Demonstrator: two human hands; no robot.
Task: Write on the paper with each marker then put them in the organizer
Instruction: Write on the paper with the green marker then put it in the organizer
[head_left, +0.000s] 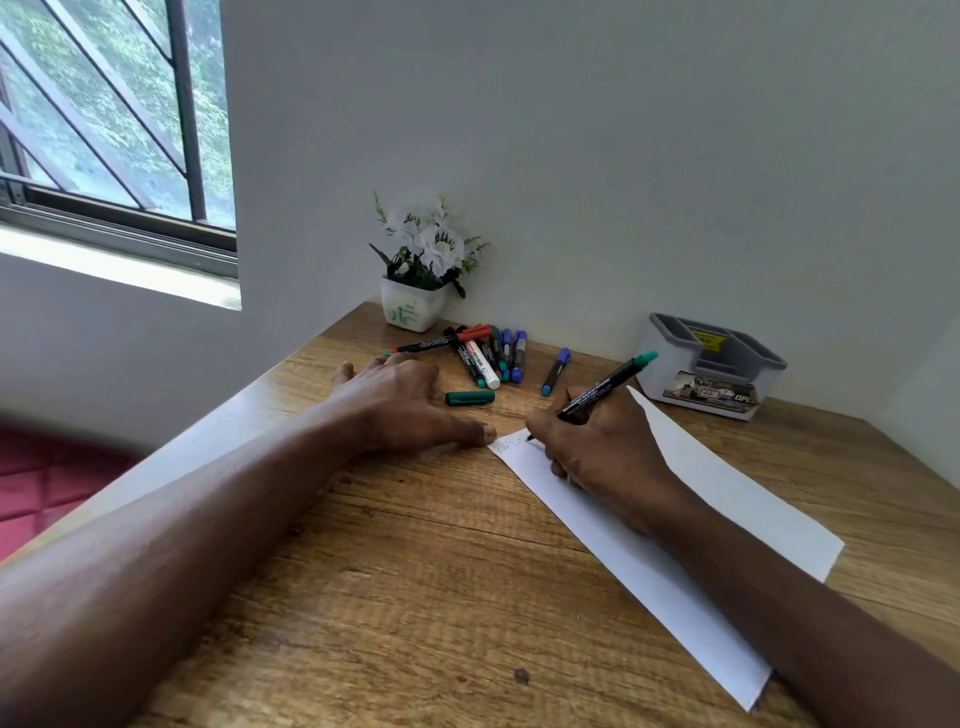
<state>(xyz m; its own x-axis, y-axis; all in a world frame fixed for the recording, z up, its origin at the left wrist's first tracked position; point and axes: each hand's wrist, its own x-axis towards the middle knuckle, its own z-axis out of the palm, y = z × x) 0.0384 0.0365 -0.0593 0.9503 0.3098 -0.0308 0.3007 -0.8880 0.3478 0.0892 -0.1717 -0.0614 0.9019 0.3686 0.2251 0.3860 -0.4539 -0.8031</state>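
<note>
A wooden table (415, 597) stands in a corner of grey-white walls (623, 156). At its far edge sits a white pot (413, 310) of white flowers (434, 241). A barred window (104, 104) at upper left shows greenery. A red patterned surface (47, 483) lies below left.

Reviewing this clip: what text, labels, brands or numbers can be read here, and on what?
"OPL": right end of the front label on the grey plastic organizer; the rest is blurred.
Yellow sticker inside the organizer: blurred, unreadable.
Print on the black green-ended marker in the right hand: too small.
Print on the loose markers: too small.
Marks on the white paper strip: too faint.
</note>
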